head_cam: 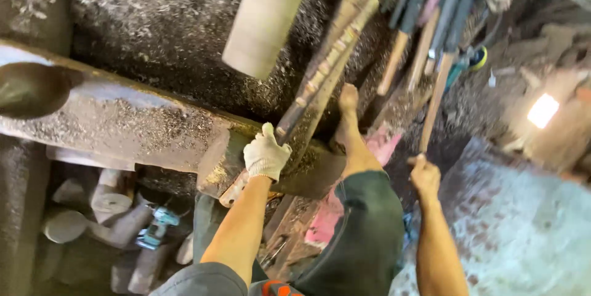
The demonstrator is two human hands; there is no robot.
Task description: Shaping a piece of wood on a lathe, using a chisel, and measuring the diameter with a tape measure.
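My left hand (266, 155), in a white knit glove, is shut on a long, mottled stick (326, 65) that slants up to the right over a grimy metal block (215, 160). My right hand (425, 176) is bare and closed in a fist around the lower end of a thin wooden handle (434, 102). Between the two hands my bare foot (348, 102) rests on the block's far edge, with my knee in dark trousers (369, 228) below it.
A heavy beam (123, 123) strewn with metal shavings runs in from the left. A pale cylinder (265, 19) hangs above it. Several tool handles (431, 0) lean at the top. Pale cylinders (111, 200) and a teal power drill (157, 225) lie lower left. A pink cloth (381, 142) lies by my foot.
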